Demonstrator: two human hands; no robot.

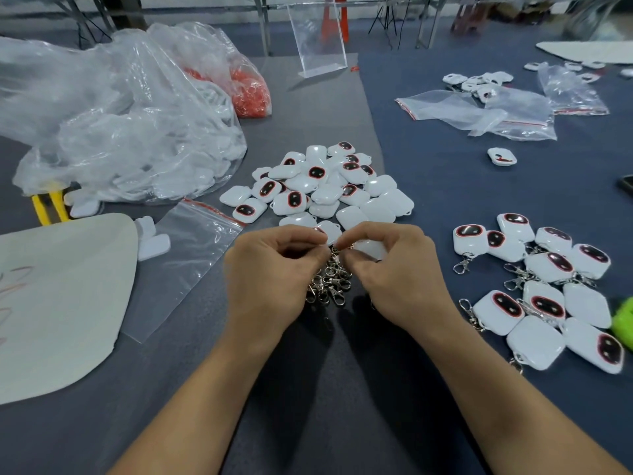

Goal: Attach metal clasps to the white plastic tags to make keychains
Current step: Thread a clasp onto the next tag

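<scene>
— So, where are the clasps (pixel 329 282) found?
— At frame centre, below the tags (pixel 318 186). One clasp (pixel 337 249) is pinched by the curled left hand (pixel 274 269) and right hand (pixel 394 269).
— Handling?
— Light, stiff, slippery and easily tangled, it is judged. The ring end is best gripped.

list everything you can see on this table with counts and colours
loose tags: dozens, white, some with dark red-rimmed faces, beyond the hands
metal clasps: a heap, silver, between the hands
finished keychains: about a dozen, white tags with silver clasps, right
big bag: one, clear, back left
small bag: one, clear with orange-red contents, behind it
zip bag: one, clear, red strip, left of the hands
acrylic stand: one, clear, back centre
beige sheet: one, front left
left hand: pinching a clasp atop the heap
right hand: pinching the same clasp
</scene>
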